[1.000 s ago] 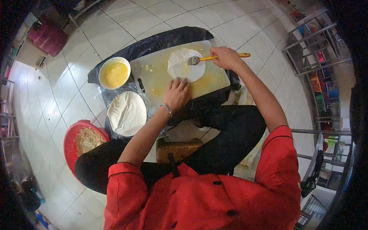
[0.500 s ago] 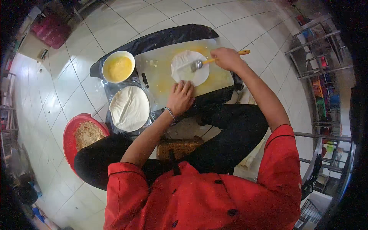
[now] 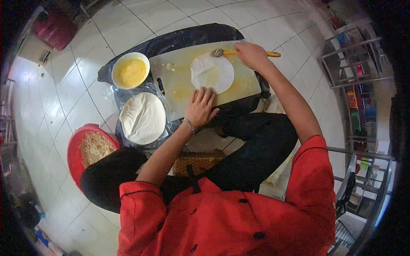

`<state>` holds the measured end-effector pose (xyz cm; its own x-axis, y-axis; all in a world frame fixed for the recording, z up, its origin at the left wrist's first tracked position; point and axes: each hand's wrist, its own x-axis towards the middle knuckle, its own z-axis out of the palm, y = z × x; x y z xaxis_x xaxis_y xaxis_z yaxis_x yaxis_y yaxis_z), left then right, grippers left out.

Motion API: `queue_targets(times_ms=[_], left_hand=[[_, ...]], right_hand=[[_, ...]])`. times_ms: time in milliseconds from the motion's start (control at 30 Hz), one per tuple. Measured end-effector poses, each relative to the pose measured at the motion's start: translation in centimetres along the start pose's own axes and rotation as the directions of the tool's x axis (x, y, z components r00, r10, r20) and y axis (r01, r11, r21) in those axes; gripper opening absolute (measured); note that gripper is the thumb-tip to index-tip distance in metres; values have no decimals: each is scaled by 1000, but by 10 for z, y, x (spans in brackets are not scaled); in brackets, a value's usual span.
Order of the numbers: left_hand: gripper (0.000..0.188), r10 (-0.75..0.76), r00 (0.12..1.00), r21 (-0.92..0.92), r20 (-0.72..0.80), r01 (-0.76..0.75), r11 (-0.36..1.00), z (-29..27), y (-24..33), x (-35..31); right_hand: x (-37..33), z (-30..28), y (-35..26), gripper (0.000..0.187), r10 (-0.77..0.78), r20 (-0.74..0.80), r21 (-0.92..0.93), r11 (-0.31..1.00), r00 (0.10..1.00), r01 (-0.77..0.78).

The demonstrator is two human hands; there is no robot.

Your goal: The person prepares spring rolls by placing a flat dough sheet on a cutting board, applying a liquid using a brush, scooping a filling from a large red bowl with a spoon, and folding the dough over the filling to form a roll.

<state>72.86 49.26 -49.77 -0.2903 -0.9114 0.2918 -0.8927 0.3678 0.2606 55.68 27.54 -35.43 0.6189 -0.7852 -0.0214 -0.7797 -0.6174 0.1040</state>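
My right hand [image 3: 253, 56] grips a spoon [image 3: 226, 53] with a yellow handle, its bowl at the upper left rim of a round white wrapper [image 3: 212, 73]. The wrapper lies flat on a pale cutting board [image 3: 179, 85] smeared with yellow. My left hand [image 3: 201, 107] rests palm down on the board's near edge, fingertips touching the wrapper's lower rim. A white bowl of yellow batter [image 3: 130, 71] stands left of the board. A stack of round wrappers [image 3: 142, 117] sits in clear plastic below the bowl.
A red tray of crumbs [image 3: 87, 150] lies on the tiled floor at the left. Black plastic sheeting [image 3: 183, 36] spreads under the board. A low wooden stool [image 3: 197, 161] sits between my legs. Metal shelving [image 3: 354, 64] stands at the right.
The spoon has moved from the wrapper's middle to its upper left rim. My left hand stays at the board's near edge. The view has shifted slightly.
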Motion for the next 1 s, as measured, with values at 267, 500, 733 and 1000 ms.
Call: queue_targets(times_ms=[267,500,733,1000], left_hand=[[55,-68,998,-108,1,68,992,-3,-2,12],[54,-269,958,10,-98,272,962,-19,-63,36],[68,-301,946,14,-122,305,952,-24,-50,29],[73,-286,944,15,-163,293,956,-20,-50,25]], right_hand=[[-5,4,10,19,29,32,-113,993,999,-25],[-36,-13,-16,17,-145,182,-16,989,973,150],[-48,-39,-4,11,30,301,-162,987,953,20],[-17,-13,-2,18,-5,147,-278,959,989,46]])
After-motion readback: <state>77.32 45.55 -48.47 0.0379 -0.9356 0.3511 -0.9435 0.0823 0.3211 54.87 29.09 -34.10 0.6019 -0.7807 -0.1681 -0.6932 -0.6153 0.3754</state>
